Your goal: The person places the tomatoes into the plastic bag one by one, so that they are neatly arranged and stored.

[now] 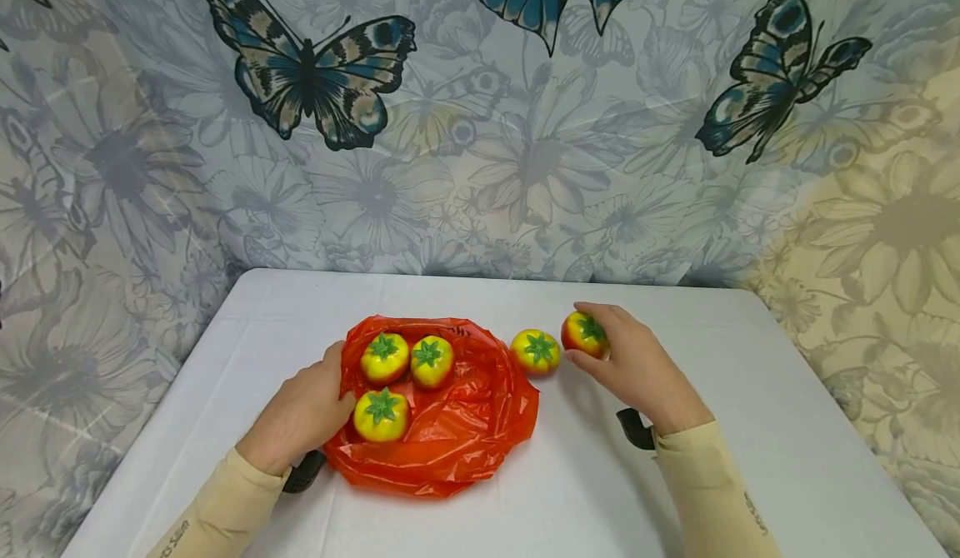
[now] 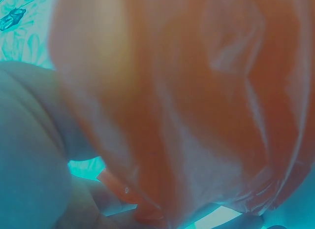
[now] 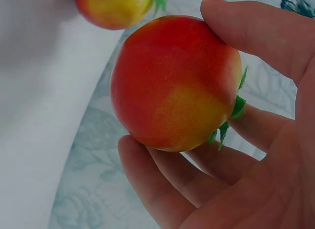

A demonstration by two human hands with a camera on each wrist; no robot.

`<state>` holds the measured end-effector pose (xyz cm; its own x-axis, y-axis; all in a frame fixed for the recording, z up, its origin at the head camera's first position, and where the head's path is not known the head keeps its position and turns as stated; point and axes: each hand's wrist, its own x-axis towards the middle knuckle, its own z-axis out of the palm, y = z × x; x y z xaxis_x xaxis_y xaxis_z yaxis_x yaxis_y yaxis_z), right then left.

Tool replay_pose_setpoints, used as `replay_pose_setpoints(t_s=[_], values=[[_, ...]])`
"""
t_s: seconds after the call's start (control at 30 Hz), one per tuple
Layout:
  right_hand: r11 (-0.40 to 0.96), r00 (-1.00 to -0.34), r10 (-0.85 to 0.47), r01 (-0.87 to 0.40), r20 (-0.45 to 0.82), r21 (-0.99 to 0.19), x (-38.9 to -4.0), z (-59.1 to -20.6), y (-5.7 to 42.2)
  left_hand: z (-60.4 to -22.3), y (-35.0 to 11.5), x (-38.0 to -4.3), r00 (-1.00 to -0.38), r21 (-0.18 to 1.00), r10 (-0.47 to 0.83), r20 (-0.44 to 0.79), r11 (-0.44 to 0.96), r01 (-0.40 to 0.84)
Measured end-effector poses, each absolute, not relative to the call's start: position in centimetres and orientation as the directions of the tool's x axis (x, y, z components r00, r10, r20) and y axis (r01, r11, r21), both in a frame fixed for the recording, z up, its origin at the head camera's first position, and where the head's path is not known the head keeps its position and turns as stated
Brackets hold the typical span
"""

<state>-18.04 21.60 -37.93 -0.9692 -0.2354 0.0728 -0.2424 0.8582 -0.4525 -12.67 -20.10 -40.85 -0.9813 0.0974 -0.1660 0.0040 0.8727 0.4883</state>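
Note:
My right hand (image 1: pixel 637 358) grips a red-and-yellow toy tomato (image 3: pixel 172 86) with a green leafy top, thumb on one side and fingers on the other. In the head view this held tomato (image 1: pixel 579 335) is just right of another tomato (image 1: pixel 536 352), which sits against the bag's right edge. On the left, my left hand (image 1: pixel 311 404) holds the rim of a crinkled red plastic bag (image 1: pixel 472 425). Three tomatoes (image 1: pixel 381 414) lie in the bag's left part. The bag (image 2: pixel 206 91) fills most of the left wrist view, partly hiding the fingers.
A white-covered table (image 1: pixel 750 425) carries everything. Behind it hangs a grey floral cloth (image 1: pixel 540 158) with blue butterflies, reaching round both sides. Dark wrist devices (image 1: pixel 636 429) show beside both sleeves.

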Motion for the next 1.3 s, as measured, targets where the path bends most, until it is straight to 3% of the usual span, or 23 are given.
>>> replay_pose_setpoints(t_s=[0.63, 1.3], values=[[0.808, -0.92, -0.37, -0.387, 0.13, -0.444, -16.1, -36.9, 17.9, -41.0, -20.2, -12.7, -0.982, 0.495, 0.094, -0.163, 0.869, 0.001], [0.738, -0.851, -0.517, -0.497, 0.091, -0.457, -14.8, -36.3, 9.9, -40.8, -20.3, -12.7, -0.986, 0.491, 0.082, -0.147, 0.871, -0.001]])
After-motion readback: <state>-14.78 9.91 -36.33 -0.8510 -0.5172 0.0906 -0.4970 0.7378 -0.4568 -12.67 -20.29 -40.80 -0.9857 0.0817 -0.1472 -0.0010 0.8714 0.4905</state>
